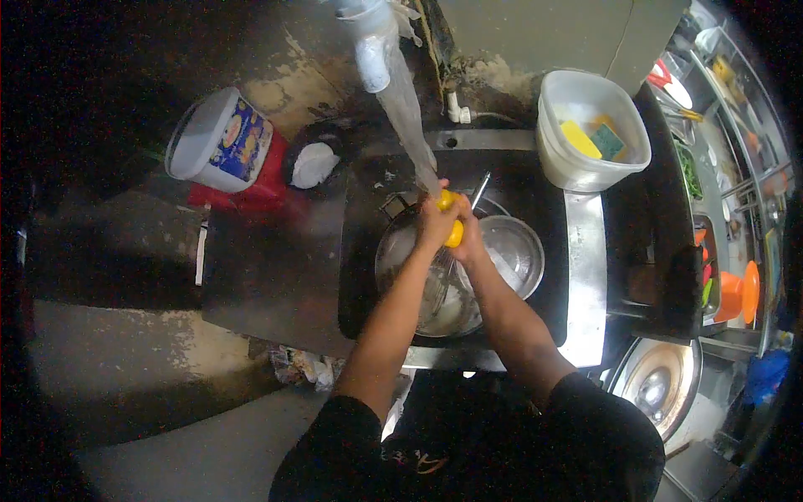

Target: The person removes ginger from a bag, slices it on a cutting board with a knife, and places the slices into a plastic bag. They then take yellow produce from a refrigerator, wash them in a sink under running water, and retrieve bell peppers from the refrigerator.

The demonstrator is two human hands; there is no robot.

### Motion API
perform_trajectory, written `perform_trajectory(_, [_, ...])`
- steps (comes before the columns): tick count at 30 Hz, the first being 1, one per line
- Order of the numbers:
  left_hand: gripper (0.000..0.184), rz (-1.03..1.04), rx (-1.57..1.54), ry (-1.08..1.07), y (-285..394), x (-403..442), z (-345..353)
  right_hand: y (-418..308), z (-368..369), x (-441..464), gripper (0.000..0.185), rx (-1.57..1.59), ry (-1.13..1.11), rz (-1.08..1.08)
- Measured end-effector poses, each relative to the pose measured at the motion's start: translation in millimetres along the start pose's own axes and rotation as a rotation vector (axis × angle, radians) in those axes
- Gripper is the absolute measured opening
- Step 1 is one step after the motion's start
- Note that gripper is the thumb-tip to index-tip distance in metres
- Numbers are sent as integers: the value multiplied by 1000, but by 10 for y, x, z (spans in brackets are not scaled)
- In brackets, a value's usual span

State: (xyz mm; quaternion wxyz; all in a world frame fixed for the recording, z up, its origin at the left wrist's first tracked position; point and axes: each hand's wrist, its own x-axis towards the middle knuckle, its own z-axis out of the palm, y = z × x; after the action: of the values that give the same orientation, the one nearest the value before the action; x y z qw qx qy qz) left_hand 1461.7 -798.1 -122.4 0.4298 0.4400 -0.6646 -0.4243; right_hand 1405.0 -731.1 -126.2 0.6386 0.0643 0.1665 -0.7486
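Both hands meet over the sink [535, 301], under a clear plastic sleeve [406, 117] that hangs from a white pipe. My left hand [437, 224] is closed around a yellow object [454, 234], which shows between the two hands. Against its other side, my right hand [470, 238] is closed too. More yellow shows near the fingertips; whether it is one piece or two is unclear. Below the hands are a large metal pan [435, 314] and a round metal bowl [523, 243], with a whisk-like wire tool [437, 280] in the pan. A metal handle [481, 191] sticks up beside my right hand.
A white tub [556, 171] with sponges [580, 140] stands at the sink's back right corner. At the left, a labelled container [238, 142] sits on something red [259, 188], near a white lump [314, 165]. A large round lid [657, 389] and orange container [740, 293] are at the right.
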Motion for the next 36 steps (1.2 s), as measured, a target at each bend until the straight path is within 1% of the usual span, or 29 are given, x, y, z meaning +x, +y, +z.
perform_trajectory(2, [32,80,261,-112,-22,-61,-57,18,-57,44,36,-63,-31,-37])
perform_trajectory(3, [33,-63,140,-100,16,-44,-67,22,-73,51,35,-96,-46,-54])
perform_trajectory(5, [36,-345,-106,-68,85,58,-46,10,-38,-33,34,-73,19,-66])
perform_trajectory(6, [36,-360,-44,-75,70,96,-32,11,8,-82,33,-58,51,-72])
perform_trajectory(8, [38,-390,82,-91,54,144,-7,26,-143,60,47,-9,7,-55])
perform_trajectory(9, [37,-147,93,-56,145,82,8,10,-178,99,55,14,-16,-47])
perform_trajectory(10, [37,96,105,-19,237,-29,37,-23,-230,113,56,2,3,-47])
perform_trajectory(12, [35,141,86,-36,257,-51,26,-93,-190,72,57,-17,40,-50])
perform_trajectory(14, [33,-261,23,-138,260,23,-63,-21,-151,22,59,-36,79,-80])
perform_trajectory(17, [32,-373,91,-172,303,39,-103,13,-155,45,60,-53,78,-97])
perform_trajectory(20, [28,66,-68,-97,279,-185,-27,23,-267,94,61,37,-2,-50])
perform_trajectory(21, [27,45,-28,-108,308,-217,-57,18,-287,101,62,82,-39,-25])
perform_trajectory(23, [25,2,54,-134,368,-251,-166,40,-209,17,60,-6,13,-56])
perform_trajectory(25, [30,-171,-33,-97,-5,-147,-198,92,-80,-59,56,-70,45,-73])
perform_trajectory(26, [33,-258,-78,-78,8,-84,-232,110,-59,-55,53,-89,50,-78])
perform_trajectory(27, [38,-215,45,-105,10,-78,-279,118,-62,-76,50,-108,61,-83])
perform_trajectory(28, [38,-172,73,-128,13,-149,-288,115,-75,-102,50,-91,76,-71])
perform_trajectory(30, [37,-71,129,-174,369,-225,-339,69,-94,-60,50,-57,95,-56])
perform_trajectory(31, [36,-12,224,-191,278,-258,-352,64,-211,33,51,-51,103,-58])
perform_trajectory(34, [34,-118,-39,-206,220,-277,-417,-70,-131,-75,53,-102,7,40])
perform_trajectory(36, [27,-207,-184,-129,170,-234,-472,-75,-105,-66,52,-90,7,45])
